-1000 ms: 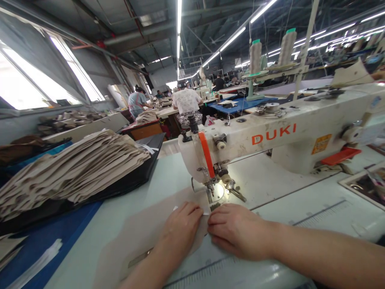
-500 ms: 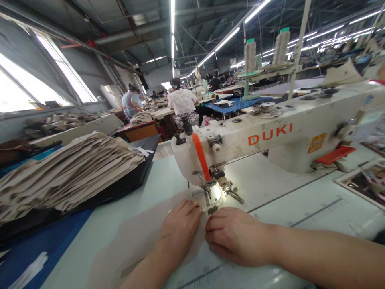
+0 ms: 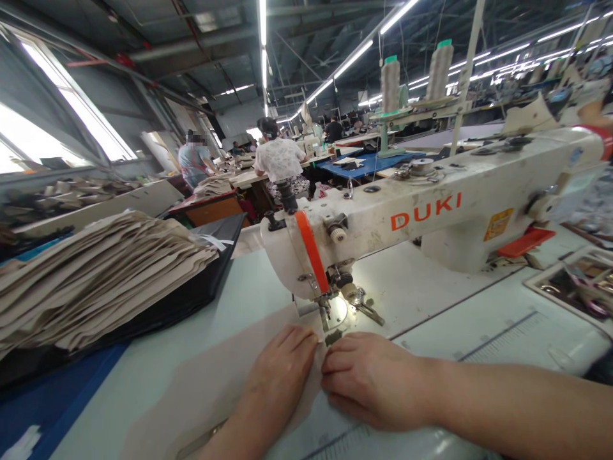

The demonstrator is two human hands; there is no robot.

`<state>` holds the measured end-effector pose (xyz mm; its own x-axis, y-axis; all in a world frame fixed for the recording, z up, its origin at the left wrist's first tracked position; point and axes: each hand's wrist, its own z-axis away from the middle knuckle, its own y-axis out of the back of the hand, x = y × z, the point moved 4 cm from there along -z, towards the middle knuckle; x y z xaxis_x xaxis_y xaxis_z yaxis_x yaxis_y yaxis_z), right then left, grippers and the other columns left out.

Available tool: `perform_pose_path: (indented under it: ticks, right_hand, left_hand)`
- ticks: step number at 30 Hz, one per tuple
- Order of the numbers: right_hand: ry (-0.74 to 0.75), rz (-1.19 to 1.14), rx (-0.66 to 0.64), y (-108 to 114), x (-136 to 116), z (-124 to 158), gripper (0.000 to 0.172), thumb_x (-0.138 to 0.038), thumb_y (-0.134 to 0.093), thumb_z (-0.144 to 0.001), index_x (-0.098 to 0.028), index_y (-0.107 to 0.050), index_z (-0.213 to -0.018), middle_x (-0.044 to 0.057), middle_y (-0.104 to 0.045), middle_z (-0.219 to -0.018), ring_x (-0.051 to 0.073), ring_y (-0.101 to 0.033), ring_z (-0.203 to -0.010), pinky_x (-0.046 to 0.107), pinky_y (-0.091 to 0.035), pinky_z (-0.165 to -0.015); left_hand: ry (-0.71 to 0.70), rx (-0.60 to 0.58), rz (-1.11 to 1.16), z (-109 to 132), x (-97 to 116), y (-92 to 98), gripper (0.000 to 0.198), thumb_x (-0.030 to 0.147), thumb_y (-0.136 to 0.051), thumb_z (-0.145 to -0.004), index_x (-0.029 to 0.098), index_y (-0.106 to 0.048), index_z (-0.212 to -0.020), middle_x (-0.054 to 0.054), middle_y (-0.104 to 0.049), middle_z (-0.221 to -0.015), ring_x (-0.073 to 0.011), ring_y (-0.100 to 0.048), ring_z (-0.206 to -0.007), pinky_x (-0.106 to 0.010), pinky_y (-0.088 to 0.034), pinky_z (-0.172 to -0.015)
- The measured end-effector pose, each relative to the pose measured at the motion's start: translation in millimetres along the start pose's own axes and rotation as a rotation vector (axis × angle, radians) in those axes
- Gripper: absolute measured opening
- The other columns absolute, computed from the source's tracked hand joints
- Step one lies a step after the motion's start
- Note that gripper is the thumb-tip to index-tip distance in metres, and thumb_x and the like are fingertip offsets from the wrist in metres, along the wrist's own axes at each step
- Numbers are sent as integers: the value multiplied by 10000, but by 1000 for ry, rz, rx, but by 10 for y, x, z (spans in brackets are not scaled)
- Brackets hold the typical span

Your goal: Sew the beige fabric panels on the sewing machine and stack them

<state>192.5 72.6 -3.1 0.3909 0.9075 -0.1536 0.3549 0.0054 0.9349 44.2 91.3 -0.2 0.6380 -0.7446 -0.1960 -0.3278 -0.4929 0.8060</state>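
Note:
A pale beige piece of fabric (image 3: pixel 205 364) lies flat on the bed of the white sewing machine (image 3: pixel 368 225), its far edge close to the presser foot and needle (image 3: pixel 327 306). My left hand (image 3: pixel 283 367) rests on this fabric with its fingers bent and pressed together at the right edge. Just right of it, my right hand (image 3: pixel 376 378) is closed at that same edge, its fingertips partly hidden. Both hands are on the near side of the needle, almost touching each other. A small lamp lights the round needle plate.
To the left, a tall stack of beige fabric pieces (image 3: pixel 105 275) lies on black material. A tray of small tools (image 3: pixel 575 281) sits at the right. Thread cones (image 3: pixel 390 86) stand behind the machine. Two people work farther off, beyond the machine head.
The camera view has turned slightly, so the machine and stack appear farther left. Both hands have come a little back from the needle, and more of the fabric's far edge shows.

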Motion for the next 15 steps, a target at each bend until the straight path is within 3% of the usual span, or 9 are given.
perform_pose_path:
  ticks: [15]
  right_hand:
    - [-20, -16, -28, -1, -23, -8, 221, -263, -533, -968, -154, -688, -853, 34, -712, -882, 188, -617, -866, 313, -473, -826]
  left_hand:
    - [11, -84, -5, 78, -54, -71, 376, -2, -352, -919, 155, -689, -973, -58, -737, -912, -187, -695, -838, -313, -606, -790]
